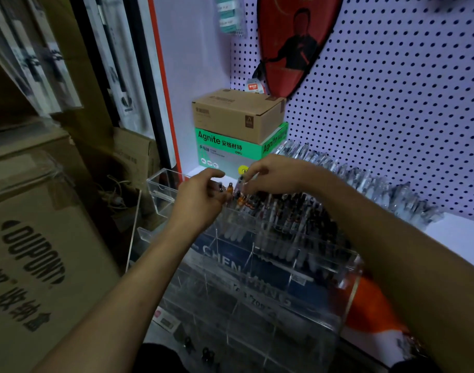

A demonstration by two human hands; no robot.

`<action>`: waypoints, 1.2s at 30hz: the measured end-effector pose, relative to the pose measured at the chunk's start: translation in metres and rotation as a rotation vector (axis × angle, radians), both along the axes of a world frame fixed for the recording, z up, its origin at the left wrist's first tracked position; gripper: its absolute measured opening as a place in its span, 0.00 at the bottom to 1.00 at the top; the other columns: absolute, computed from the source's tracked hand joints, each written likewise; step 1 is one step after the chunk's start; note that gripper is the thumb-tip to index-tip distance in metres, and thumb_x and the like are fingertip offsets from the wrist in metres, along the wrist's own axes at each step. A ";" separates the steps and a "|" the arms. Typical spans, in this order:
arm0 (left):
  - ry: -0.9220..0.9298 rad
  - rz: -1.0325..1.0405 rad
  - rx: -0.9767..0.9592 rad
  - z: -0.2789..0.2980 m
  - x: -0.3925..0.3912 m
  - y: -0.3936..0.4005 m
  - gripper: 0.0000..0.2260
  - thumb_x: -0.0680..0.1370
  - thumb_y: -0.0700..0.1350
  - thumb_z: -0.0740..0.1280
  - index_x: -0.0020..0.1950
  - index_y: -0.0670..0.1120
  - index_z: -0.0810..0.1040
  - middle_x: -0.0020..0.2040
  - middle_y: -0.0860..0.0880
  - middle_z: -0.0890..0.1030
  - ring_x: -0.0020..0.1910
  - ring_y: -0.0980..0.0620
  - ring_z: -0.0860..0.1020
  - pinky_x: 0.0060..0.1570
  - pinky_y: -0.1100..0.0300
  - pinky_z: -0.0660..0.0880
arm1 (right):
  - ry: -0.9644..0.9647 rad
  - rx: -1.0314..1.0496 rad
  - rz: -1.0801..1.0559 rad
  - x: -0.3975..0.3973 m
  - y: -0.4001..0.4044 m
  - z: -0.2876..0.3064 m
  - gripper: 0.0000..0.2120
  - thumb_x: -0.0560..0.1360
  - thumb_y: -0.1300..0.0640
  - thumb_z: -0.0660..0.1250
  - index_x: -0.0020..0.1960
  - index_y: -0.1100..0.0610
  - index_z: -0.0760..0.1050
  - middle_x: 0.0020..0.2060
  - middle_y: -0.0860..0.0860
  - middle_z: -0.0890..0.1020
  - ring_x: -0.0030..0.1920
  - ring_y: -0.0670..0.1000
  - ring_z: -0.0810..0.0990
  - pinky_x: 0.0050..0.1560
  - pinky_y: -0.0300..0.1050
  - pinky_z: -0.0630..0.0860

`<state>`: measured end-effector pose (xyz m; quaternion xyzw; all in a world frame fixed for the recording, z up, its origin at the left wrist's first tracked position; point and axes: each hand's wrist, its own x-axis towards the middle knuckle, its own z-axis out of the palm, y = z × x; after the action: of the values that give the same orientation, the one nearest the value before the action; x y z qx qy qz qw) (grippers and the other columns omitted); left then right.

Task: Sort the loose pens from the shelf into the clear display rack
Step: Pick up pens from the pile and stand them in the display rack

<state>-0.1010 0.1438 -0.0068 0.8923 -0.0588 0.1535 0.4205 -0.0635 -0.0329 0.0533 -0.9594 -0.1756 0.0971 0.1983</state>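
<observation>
A clear tiered display rack (346, 289) stands in front of me on the shelf edge, its top row packed with several upright pens (284, 211). My left hand (198, 200) is at the rack's top left corner, fingers curled around several pens with orange and dark caps (231, 193). Just right of it, my right hand (273, 175) pinches one pen (241, 181) by its upper end above that same row. A long fan of loose clear pens (365, 179) lies along the white shelf behind the rack.
A brown carton (238, 114) sits on a green Agnite box (225, 149) at the shelf's back left. A red racket cover (292, 44) hangs on the pegboard. Large cardboard boxes (42, 251) stand at left. An empty clear holder (163, 189) adjoins the rack's left.
</observation>
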 end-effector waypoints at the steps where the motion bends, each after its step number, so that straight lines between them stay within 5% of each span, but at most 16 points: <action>1: 0.001 -0.010 -0.021 0.001 0.001 -0.001 0.20 0.75 0.39 0.72 0.66 0.49 0.76 0.48 0.49 0.81 0.44 0.55 0.79 0.47 0.60 0.77 | 0.012 -0.120 0.040 -0.001 -0.002 0.003 0.23 0.72 0.41 0.72 0.64 0.48 0.76 0.60 0.47 0.74 0.59 0.51 0.73 0.55 0.45 0.70; 3: 0.035 -0.101 -0.037 0.002 0.000 -0.004 0.23 0.75 0.38 0.72 0.68 0.50 0.74 0.53 0.50 0.81 0.47 0.55 0.80 0.51 0.57 0.78 | -0.017 -0.280 0.095 -0.002 -0.002 0.003 0.32 0.68 0.40 0.75 0.69 0.49 0.71 0.62 0.49 0.73 0.58 0.51 0.72 0.56 0.44 0.69; 8: 0.006 -0.177 0.196 0.004 0.004 -0.007 0.24 0.72 0.37 0.72 0.67 0.50 0.75 0.57 0.48 0.82 0.53 0.49 0.80 0.55 0.54 0.77 | -0.174 -0.144 0.053 0.000 0.005 -0.003 0.22 0.66 0.47 0.79 0.57 0.51 0.80 0.49 0.49 0.76 0.49 0.49 0.74 0.46 0.41 0.70; 12: 0.060 -0.003 -0.058 0.003 0.008 -0.002 0.22 0.72 0.37 0.73 0.65 0.49 0.76 0.49 0.49 0.83 0.47 0.50 0.81 0.52 0.54 0.78 | -0.197 0.127 -0.040 -0.004 0.012 -0.006 0.21 0.67 0.51 0.79 0.57 0.54 0.79 0.45 0.47 0.78 0.45 0.47 0.76 0.37 0.36 0.70; 14: 0.104 -0.061 -0.143 0.003 0.007 -0.001 0.22 0.73 0.35 0.71 0.65 0.50 0.76 0.49 0.50 0.83 0.48 0.50 0.81 0.53 0.49 0.79 | -0.158 0.134 -0.019 -0.005 0.013 -0.005 0.22 0.68 0.52 0.79 0.59 0.54 0.78 0.48 0.49 0.80 0.47 0.48 0.78 0.42 0.39 0.74; 17: 0.160 -0.172 -0.174 0.004 0.000 -0.001 0.27 0.74 0.34 0.70 0.69 0.52 0.71 0.53 0.52 0.80 0.51 0.55 0.80 0.52 0.55 0.78 | -0.070 0.062 0.031 -0.006 0.008 0.001 0.25 0.69 0.51 0.78 0.63 0.52 0.76 0.52 0.50 0.78 0.52 0.51 0.78 0.53 0.45 0.76; 26: -0.038 -0.127 0.022 0.002 -0.010 -0.007 0.29 0.73 0.37 0.72 0.72 0.51 0.69 0.64 0.50 0.76 0.61 0.52 0.74 0.58 0.60 0.70 | -0.063 0.034 0.023 -0.017 -0.015 0.011 0.25 0.71 0.47 0.76 0.65 0.52 0.76 0.54 0.48 0.81 0.52 0.49 0.79 0.57 0.48 0.76; 32: -0.351 -0.168 0.014 0.015 -0.025 -0.012 0.12 0.74 0.40 0.70 0.56 0.47 0.83 0.51 0.51 0.83 0.48 0.57 0.79 0.48 0.69 0.74 | -0.461 0.349 -0.101 -0.062 -0.048 -0.004 0.13 0.72 0.55 0.75 0.56 0.55 0.81 0.47 0.48 0.84 0.44 0.38 0.80 0.48 0.27 0.75; 36: -0.373 -0.292 -0.003 0.022 -0.032 -0.044 0.08 0.74 0.43 0.68 0.51 0.46 0.84 0.44 0.53 0.84 0.40 0.58 0.80 0.43 0.69 0.75 | -0.526 0.441 -0.286 -0.097 -0.077 -0.019 0.08 0.74 0.54 0.73 0.54 0.51 0.82 0.44 0.43 0.83 0.45 0.39 0.80 0.49 0.27 0.74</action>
<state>-0.1329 0.1002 0.0149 0.8298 -0.2635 0.2533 0.4216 -0.1605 -0.1095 0.0343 -0.9006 -0.1013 -0.2215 0.3600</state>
